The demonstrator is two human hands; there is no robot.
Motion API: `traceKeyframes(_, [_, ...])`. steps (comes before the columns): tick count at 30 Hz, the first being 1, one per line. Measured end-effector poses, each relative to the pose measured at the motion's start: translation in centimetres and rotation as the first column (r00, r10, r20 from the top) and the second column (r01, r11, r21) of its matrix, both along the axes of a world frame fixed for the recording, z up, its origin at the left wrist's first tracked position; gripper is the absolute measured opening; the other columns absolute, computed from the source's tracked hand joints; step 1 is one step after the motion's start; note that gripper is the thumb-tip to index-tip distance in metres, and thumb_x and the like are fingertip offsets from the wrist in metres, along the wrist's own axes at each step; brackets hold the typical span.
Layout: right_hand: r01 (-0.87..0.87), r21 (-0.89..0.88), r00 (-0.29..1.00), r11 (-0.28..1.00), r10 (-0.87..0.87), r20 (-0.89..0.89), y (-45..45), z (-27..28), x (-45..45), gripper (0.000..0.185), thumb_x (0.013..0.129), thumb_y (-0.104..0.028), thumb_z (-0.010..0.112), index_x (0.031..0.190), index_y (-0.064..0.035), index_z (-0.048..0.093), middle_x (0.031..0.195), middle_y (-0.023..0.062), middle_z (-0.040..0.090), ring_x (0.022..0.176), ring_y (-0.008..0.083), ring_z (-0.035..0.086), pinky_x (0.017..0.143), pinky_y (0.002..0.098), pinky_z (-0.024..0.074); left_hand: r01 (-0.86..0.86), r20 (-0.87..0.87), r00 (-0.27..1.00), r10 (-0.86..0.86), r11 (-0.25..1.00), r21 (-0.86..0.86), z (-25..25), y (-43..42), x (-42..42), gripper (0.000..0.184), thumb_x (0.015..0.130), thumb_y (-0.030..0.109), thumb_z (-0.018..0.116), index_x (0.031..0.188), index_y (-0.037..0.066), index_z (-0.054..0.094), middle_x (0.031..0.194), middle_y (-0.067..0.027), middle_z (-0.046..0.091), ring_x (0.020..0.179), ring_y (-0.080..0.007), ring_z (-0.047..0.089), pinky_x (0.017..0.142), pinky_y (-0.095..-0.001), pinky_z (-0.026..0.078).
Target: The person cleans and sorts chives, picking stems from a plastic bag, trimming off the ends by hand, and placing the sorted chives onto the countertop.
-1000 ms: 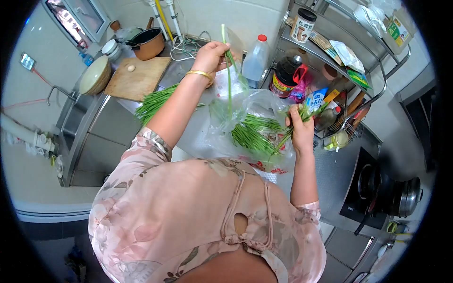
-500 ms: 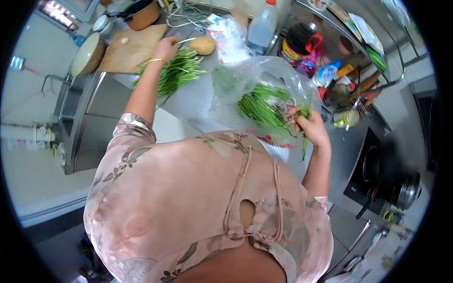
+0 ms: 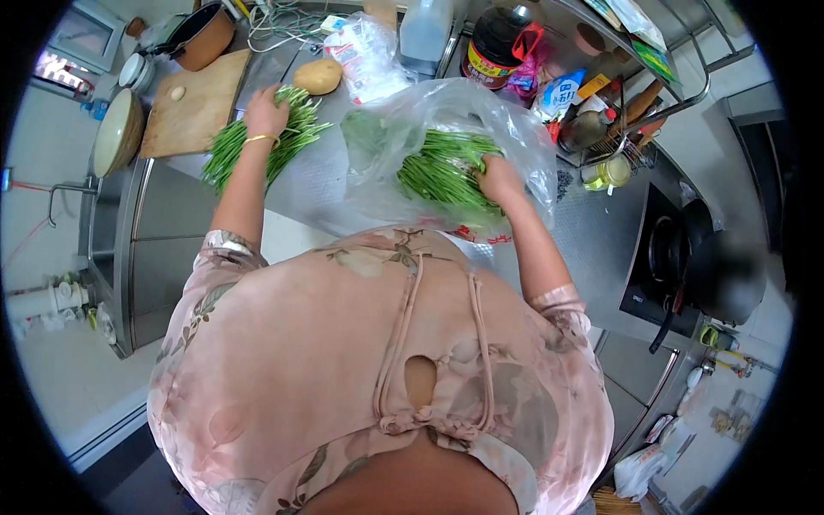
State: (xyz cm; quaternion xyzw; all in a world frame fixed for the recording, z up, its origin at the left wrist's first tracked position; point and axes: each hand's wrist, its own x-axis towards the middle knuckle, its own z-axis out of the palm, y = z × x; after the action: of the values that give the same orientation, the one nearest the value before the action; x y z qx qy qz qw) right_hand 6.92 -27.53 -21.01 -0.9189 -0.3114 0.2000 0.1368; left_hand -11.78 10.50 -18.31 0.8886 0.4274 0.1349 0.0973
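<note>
My left hand (image 3: 268,113), with a gold bangle at the wrist, rests on a pile of green stalks (image 3: 225,154) on the metal counter; its fingertips are partly hidden among them. Beside that pile lies a potato (image 3: 318,76). A clear plastic bag (image 3: 369,184) lies spread open, with a second bunch of green stalks (image 3: 442,176) on it. At the right end of this bunch is my right hand (image 3: 498,182), its fingers curled down at the stalks. Whether it grips any of them is hidden.
A wooden board (image 3: 193,107) with a small round item, a bowl (image 3: 118,133) and an orange pot (image 3: 209,39) stand at the left. Bottles and a wire rack (image 3: 687,94) are at the back right. Beyond them sits a stove (image 3: 654,249) with a dark pan.
My left hand first carried a stalk down to the left pile and now lies on that pile. My right hand, which held a few stalks, has moved left onto the bunch in the bag.
</note>
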Motion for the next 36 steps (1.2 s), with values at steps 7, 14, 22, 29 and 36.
traceKeyframes(7, [0.300, 0.112, 0.935, 0.947, -0.316, 0.160, 0.4, -8.9, 5.3, 0.029, 0.074, -0.014, 0.054, 0.100, -0.0025, 0.057, 0.101, 0.0222, 0.056, 0.092, 0.0362, 0.055, 0.078, 0.0438, 0.0441, 0.511, 0.511, 0.777, -0.368, 0.842, -0.171, 5.9, -8.0, 2.8, 0.027, 0.076, 0.012, 0.059, 0.102, 0.004, 0.058, 0.099, -0.0126, 0.058, 0.093, -0.0242, 0.055, 0.081, -0.0294, 0.043])
traceKeyframes(14, [0.146, 0.087, 0.983, 0.985, -0.134, -0.128, 0.1, 0.2, 0.2, 0.030, 0.073, -0.019, 0.057, 0.098, -0.0037, 0.059, 0.087, 0.0203, 0.060, 0.082, 0.0333, 0.058, 0.073, 0.0384, 0.0438, 0.807, 0.479, 0.577, -0.662, 0.371, -0.459, 8.5, -15.8, 3.9, 0.021, 0.077, 0.006, 0.060, 0.097, 0.002, 0.059, 0.092, -0.0078, 0.060, 0.083, -0.0174, 0.056, 0.075, -0.0268, 0.044])
traceKeyframes(22, [0.366, 0.585, 0.788, 0.724, 0.094, -0.609, -3.7, 13.3, -4.5, 0.017, 0.078, -0.017, 0.059, 0.083, -0.0011, 0.059, 0.063, 0.0010, 0.053, 0.056, 0.0082, 0.046, 0.051, 0.0233, 0.0373, 0.942, 0.441, 0.329, -0.835, 0.256, -0.217, 8.9, -20.2, 6.3, 0.018, 0.076, 0.008, 0.061, 0.093, 0.002, 0.062, 0.087, -0.0115, 0.061, 0.079, -0.0204, 0.057, 0.068, -0.0293, 0.045])
traceKeyframes(29, [0.614, 0.712, 0.698, 0.340, 0.186, -0.691, -3.9, 16.1, -1.7, 0.018, 0.080, -0.020, 0.061, 0.075, -0.0046, 0.055, 0.060, -0.0038, 0.046, 0.050, 0.0042, 0.037, 0.043, 0.0188, 0.0285, 0.724, 0.619, 0.642, -0.452, 0.091, -0.684, 13.5, -22.4, 7.9, 0.019, 0.080, 0.015, 0.060, 0.085, -0.003, 0.063, 0.071, -0.0040, 0.061, 0.064, -0.0077, 0.055, 0.059, -0.0221, 0.045])
traceKeyframes(36, [0.401, 0.853, 0.879, 0.334, 0.122, -0.461, -2.4, 17.0, -2.1, 0.029, 0.076, -0.019, 0.065, 0.097, -0.0005, 0.059, 0.067, -0.0028, 0.050, 0.058, 0.0066, 0.045, 0.049, 0.0216, 0.0369, 0.682, 0.572, 0.710, -0.411, 0.198, -0.704, 14.1, -22.2, 8.1, 0.017, 0.079, 0.014, 0.062, 0.081, -0.003, 0.063, 0.068, -0.0035, 0.061, 0.060, -0.0075, 0.054, 0.056, -0.0218, 0.044])
